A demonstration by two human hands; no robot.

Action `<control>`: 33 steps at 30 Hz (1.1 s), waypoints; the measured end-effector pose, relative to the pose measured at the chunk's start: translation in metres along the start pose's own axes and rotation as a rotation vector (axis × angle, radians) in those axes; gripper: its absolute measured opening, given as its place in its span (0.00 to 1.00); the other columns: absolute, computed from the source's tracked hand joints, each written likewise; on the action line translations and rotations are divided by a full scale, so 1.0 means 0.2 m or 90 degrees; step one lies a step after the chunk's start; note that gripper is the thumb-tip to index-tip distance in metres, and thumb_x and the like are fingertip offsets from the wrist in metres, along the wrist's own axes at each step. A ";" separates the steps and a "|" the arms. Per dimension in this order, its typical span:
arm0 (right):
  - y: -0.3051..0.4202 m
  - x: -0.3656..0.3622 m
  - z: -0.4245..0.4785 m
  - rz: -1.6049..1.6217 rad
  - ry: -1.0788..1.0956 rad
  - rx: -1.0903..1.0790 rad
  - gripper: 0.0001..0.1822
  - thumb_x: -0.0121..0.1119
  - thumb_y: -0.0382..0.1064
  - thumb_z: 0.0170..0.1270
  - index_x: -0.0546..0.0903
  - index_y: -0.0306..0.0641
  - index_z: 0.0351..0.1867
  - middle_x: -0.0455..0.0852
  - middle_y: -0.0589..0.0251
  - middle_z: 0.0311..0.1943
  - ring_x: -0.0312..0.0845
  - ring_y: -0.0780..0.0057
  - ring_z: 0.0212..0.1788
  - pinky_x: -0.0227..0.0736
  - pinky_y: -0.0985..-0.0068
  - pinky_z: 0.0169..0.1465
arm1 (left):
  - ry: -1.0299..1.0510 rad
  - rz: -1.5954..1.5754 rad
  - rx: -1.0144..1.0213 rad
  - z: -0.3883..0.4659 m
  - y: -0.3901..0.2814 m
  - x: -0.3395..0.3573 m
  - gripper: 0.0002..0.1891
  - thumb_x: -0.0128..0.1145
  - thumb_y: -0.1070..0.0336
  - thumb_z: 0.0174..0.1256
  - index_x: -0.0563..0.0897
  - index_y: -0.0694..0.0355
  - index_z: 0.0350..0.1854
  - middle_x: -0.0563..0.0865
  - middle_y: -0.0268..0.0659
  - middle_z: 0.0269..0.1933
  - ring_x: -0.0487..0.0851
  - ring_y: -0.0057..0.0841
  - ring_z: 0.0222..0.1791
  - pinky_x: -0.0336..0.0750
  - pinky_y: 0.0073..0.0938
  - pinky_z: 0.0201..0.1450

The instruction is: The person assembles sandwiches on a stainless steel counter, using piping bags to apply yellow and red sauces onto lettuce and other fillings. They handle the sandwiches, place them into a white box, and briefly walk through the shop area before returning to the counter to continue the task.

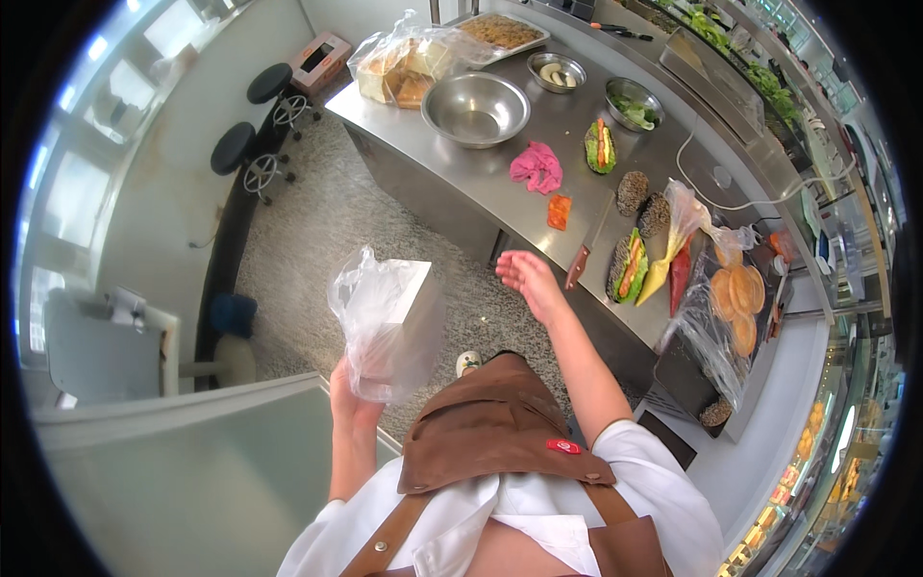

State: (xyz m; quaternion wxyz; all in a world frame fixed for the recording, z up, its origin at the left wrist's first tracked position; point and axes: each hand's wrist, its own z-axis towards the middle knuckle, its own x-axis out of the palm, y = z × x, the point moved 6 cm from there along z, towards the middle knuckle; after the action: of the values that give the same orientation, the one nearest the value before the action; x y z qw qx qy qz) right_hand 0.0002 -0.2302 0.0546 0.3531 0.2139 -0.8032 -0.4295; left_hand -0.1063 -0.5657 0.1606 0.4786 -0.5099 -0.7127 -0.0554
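Observation:
My left hand (352,393) holds a clear plastic bag (360,310) from below, over the floor. Inside the bag is a white block-shaped item (411,292), perhaps a box or a stack of sheets; the film blurs it. Nothing is in my right hand (530,281), which hovers with its fingers apart by the front edge of the steel table (461,177). Closest to it on the tabletop are a knife with a brown handle (577,267) and an orange-red slice or packet (559,213). A filled dark seeded roll (627,267) lies just past the knife.
Farther back are a pink cloth (537,167), a large steel bowl (476,108), bagged bread (404,72) and another filled roll (600,146). Piping bags (663,270) and round bread pieces (737,288) lie to the right. Two black stools (234,148) stand along the left wall.

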 end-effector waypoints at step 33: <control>0.31 -0.16 1.69 -0.956 -0.477 -0.232 0.32 0.56 0.49 0.66 0.68 0.47 0.71 0.65 0.47 0.71 0.55 0.40 0.75 0.51 0.43 0.73 | 0.132 0.018 -0.028 1.97 -0.92 1.15 0.21 0.47 0.65 0.72 0.75 0.71 0.63 0.82 0.53 0.59 0.81 0.45 0.58 0.75 0.49 0.63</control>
State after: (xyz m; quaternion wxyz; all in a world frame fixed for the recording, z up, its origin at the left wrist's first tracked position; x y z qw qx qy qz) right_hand -0.2348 0.0073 -0.0346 -0.2844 0.4727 -0.4309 -0.7141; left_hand -0.5014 -0.2757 0.1955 0.5394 -0.5214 -0.6509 -0.1167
